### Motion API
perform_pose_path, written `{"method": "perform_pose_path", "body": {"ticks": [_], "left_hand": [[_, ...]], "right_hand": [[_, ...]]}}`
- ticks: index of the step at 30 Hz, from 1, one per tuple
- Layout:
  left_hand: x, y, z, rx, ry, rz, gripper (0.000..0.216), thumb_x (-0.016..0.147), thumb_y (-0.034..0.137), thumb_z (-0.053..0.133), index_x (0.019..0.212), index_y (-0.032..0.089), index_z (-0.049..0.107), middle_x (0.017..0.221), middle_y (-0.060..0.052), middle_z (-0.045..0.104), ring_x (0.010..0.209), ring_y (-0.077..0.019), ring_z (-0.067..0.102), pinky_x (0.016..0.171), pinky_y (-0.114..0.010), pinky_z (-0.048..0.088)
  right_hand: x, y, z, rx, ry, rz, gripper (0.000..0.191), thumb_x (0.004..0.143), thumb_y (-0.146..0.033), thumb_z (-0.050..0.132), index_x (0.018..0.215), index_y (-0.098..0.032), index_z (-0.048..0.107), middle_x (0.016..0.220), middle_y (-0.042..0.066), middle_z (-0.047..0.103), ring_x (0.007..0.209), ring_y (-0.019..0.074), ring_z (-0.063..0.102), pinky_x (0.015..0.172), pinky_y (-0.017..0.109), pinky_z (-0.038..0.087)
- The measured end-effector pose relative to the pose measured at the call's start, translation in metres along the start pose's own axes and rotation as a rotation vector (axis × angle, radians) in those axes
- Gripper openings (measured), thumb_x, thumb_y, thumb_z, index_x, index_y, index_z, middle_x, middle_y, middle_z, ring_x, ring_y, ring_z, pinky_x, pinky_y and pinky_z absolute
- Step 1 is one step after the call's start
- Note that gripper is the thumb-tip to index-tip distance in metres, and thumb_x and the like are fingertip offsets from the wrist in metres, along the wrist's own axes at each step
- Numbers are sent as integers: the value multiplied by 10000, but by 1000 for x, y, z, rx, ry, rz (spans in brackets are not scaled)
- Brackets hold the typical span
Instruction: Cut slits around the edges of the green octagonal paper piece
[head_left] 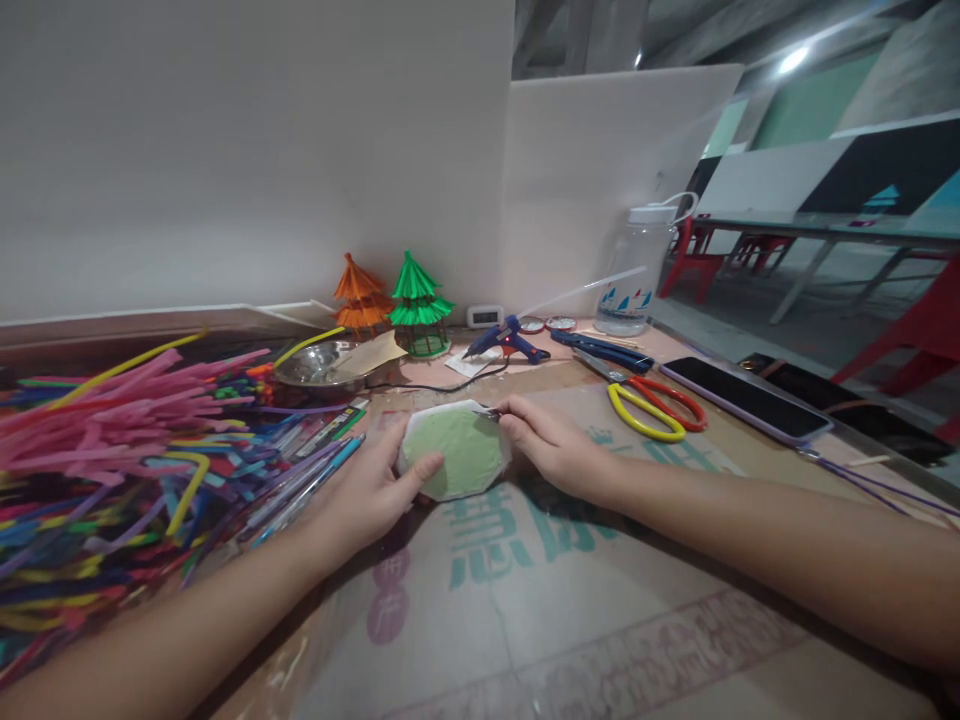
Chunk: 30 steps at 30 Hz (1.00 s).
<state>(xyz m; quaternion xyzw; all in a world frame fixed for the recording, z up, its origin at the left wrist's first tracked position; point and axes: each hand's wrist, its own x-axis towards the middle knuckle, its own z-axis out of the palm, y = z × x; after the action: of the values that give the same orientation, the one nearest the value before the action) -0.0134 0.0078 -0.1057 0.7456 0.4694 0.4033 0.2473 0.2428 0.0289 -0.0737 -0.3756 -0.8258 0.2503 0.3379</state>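
A light green, roughly octagonal piece with a white rim (456, 452) is held over the printed sheet (480, 600). My left hand (386, 480) grips its left side, thumb lying across the green face. At the upper right edge, my right hand (544, 445) has thumb and fingers pinched together. A small dark item (489, 412) pokes out from that pinch across the rim; its kind is not clear. Just behind are a green pagoda-like model (420, 300) and an orange one (358, 292).
Pipe cleaners (127, 430) heap up on the left beside a metal bowl (319, 365). A blue glue gun (510, 342), a utility knife (600, 350), scissors (645, 410), a phone (742, 398) and a bottle (630, 275) stand or lie behind and to the right.
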Motion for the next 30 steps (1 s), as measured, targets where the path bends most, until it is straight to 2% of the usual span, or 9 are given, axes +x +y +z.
{"method": "perform_pose_path", "body": {"ticks": [5,11,15,21,26,30], "left_hand": [[-2,7,3,-55,-32,-54,516,905,509,608,1318,204,558,944,-66,678,746,-200,623,643,-295,515],[1,13,3,-38,-41,-2,466,929,533,563,1244,190,579,1034,-91,679,978,-256,637,736,-316,531],[1,10,3,-23,-65,-8,440,941,537,547,1222,200,576,1003,-69,672,907,-226,645,728,-310,534],[1,5,2,-33,-78,-40,428,942,528,551,1242,223,567,976,-46,658,731,-175,645,606,-276,529],[-2,10,1,28,-41,-20,460,925,490,587,1297,222,573,1082,-79,693,794,-192,659,609,-258,520],[-8,13,-2,129,-95,-56,517,923,475,591,1375,232,533,947,-52,714,658,-162,639,541,-233,483]], "right_hand": [[-2,1,1,-41,-12,8,352,1019,-470,284,961,-208,511,864,57,593,810,223,554,738,338,403],[-2,1,3,-22,-14,38,355,1016,-487,282,963,-212,500,862,54,588,814,225,550,744,341,406],[0,-1,3,16,-16,59,340,1014,-468,295,921,-210,496,825,37,566,790,211,541,728,329,402],[1,-2,3,88,-11,54,309,1015,-430,329,914,-201,511,816,21,564,784,187,535,717,308,399],[0,-5,2,97,8,30,273,1007,-418,372,909,-205,513,827,17,572,795,184,543,705,298,393],[-4,-10,0,45,31,-8,281,1020,-427,364,980,-208,535,873,30,600,811,194,559,705,302,395]]}}
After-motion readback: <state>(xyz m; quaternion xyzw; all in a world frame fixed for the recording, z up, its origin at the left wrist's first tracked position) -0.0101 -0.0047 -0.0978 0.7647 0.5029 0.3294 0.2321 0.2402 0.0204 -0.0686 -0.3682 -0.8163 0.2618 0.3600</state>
